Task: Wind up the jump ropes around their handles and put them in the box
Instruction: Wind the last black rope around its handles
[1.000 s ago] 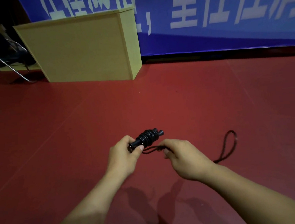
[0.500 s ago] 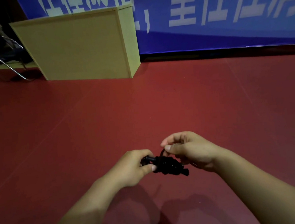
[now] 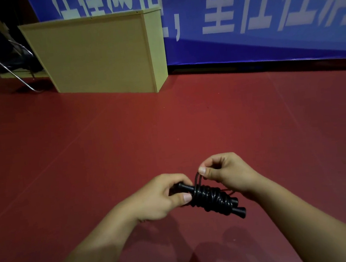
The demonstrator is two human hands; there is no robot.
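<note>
A black jump rope (image 3: 212, 199) is wound in thick coils around its two black handles, held low in front of me above the red floor. My left hand (image 3: 163, 196) grips the left ends of the handles, thumb pressed against the coils. My right hand (image 3: 226, 173) pinches a short loop of the rope's last stretch just above the bundle. The handles' right ends stick out free, pointing down and right. The pale wooden box (image 3: 102, 53) stands on the floor at the back left; its inside is hidden from here.
A blue banner (image 3: 262, 18) with white characters runs along the back wall. A metal chair frame (image 3: 5, 66) with dark things under it stands left of the box. Red floor (image 3: 187, 119) stretches between me and the box.
The loose loop that lay on the floor to the right has been taken up onto the bundle. The bundle has swung so its free ends point down-right, and my right hand rose above it.
</note>
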